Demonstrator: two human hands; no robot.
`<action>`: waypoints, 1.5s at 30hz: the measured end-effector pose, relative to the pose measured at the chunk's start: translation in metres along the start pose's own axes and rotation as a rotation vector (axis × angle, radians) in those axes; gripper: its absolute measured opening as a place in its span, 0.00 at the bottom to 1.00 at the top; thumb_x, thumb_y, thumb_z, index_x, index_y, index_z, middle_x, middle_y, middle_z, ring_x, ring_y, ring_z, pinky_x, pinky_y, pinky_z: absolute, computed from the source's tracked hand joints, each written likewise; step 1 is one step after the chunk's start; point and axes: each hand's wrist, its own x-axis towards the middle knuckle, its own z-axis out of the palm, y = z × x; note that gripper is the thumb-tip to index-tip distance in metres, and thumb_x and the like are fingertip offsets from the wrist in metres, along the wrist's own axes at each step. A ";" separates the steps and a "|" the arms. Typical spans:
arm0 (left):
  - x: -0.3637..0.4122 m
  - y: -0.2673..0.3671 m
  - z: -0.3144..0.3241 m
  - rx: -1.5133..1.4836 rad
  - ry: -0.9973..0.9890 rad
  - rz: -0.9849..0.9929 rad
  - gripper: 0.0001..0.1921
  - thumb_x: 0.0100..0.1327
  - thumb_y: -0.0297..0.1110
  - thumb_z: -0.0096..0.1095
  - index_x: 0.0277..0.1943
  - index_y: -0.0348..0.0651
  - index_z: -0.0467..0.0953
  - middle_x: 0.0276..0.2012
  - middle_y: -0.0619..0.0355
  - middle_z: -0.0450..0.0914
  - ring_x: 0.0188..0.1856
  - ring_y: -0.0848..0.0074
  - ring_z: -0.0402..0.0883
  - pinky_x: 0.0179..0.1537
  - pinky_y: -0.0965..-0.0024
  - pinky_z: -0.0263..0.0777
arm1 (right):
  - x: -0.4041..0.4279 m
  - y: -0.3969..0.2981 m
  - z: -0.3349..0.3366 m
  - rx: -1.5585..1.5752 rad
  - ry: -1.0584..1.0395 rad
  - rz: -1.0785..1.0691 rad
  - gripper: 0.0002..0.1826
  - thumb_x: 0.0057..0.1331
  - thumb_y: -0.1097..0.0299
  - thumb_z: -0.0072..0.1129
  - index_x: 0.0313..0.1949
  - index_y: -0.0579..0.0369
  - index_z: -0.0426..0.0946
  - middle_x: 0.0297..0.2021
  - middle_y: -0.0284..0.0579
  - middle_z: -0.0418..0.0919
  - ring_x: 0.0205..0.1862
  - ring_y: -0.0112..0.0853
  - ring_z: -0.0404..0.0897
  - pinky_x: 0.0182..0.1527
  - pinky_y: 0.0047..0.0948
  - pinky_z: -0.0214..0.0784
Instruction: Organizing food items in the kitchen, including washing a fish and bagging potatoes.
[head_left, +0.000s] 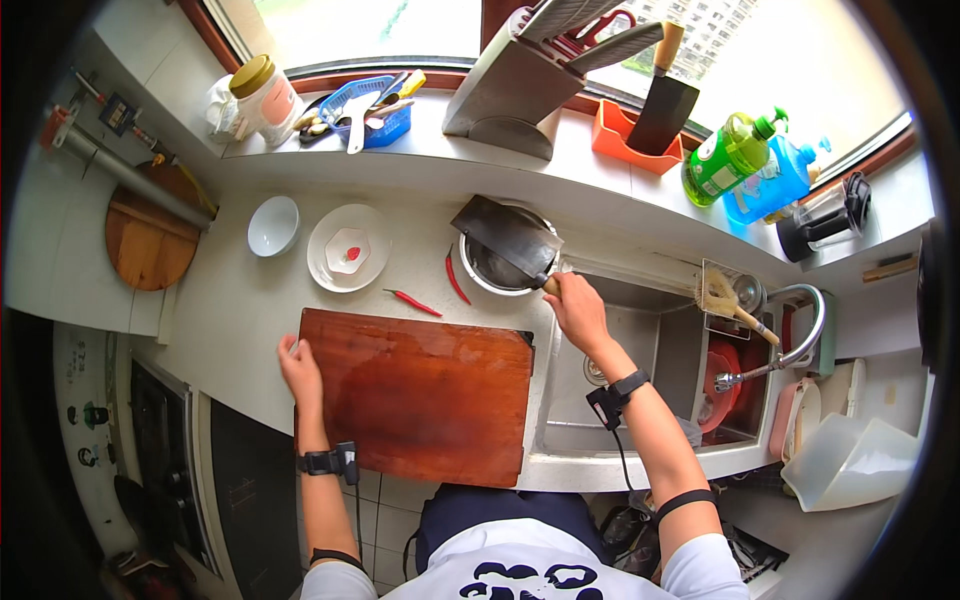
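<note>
A Chinese cleaver (510, 238) lies over the top of a round metal pot (487, 274), its blade spanning the rim. My right hand (577, 311) is closed on the cleaver's wooden handle, above the sink's left edge. My left hand (301, 369) is at the left edge of a wet wooden cutting board (420, 397), fingers slightly curled and holding nothing visible. Two red chili peppers (412, 302) (456, 277) lie on the counter beyond the board. Farther left, a small white dish (347, 238) with a red piece in it sits on a white plate (319, 270), beside a pale bowl (274, 226).
A steel sink (600, 420) with a curved faucet (814, 322) is at the right. Along the windowsill stand a knife block (499, 90), a blue basket (390, 131), an orange holder (637, 150) with another cleaver, and a green soap bottle (724, 161). A round wooden board (154, 247) leans at the left.
</note>
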 end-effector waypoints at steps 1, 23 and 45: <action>-0.005 -0.008 -0.008 0.051 0.135 0.029 0.21 0.64 0.32 0.53 0.57 0.31 0.63 0.51 0.45 0.70 0.45 0.63 0.75 0.49 0.64 0.68 | -0.001 0.005 -0.001 -0.007 0.002 0.005 0.18 0.54 0.66 0.62 0.42 0.58 0.69 0.32 0.49 0.74 0.36 0.45 0.73 0.38 0.40 0.66; -0.021 -0.049 -0.031 0.293 -0.006 -0.250 0.19 0.64 0.43 0.53 0.41 0.30 0.74 0.40 0.45 0.78 0.42 0.59 0.76 0.45 0.62 0.69 | -0.105 -0.012 -0.015 0.198 0.263 0.328 0.19 0.59 0.73 0.56 0.48 0.62 0.62 0.44 0.51 0.63 0.46 0.39 0.64 0.49 0.33 0.59; -0.122 0.054 -0.045 0.195 -0.296 -0.131 0.10 0.65 0.34 0.53 0.39 0.33 0.73 0.31 0.59 0.74 0.35 0.78 0.69 0.39 0.73 0.65 | -0.268 0.018 -0.024 1.161 -0.273 1.019 0.19 0.69 0.66 0.44 0.58 0.58 0.65 0.40 0.41 0.77 0.41 0.24 0.73 0.47 0.25 0.65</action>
